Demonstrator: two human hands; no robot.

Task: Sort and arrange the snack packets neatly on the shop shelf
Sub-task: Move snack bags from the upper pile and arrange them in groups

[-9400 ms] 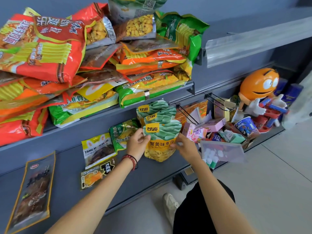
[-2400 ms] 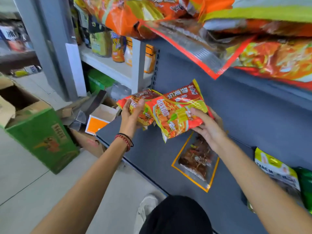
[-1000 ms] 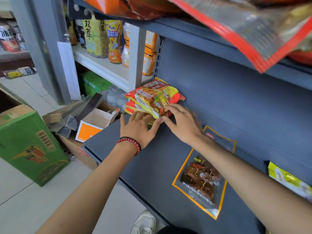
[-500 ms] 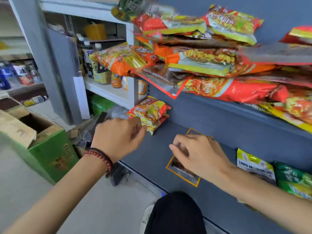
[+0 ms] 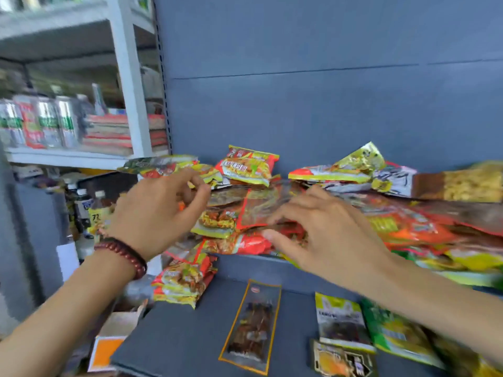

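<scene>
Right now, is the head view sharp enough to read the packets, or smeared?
Head view: motion blur smears the cans and the right-edge packets; left hand and right hand are soft-edged; the long clear packet low in frame is sharpest, print unreadable; lighting even, no harsh glare.

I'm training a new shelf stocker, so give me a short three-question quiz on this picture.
1. True or false: the long clear orange-edged packet lies flat on the lower grey shelf.
2. Which hand wears the dark red bead bracelet: A left, B right?
3. Fill in: the small stack of red-and-yellow packets sits to the long packet's ___.
Key: 1 true; 2 A, the left hand; 3 left.
</scene>
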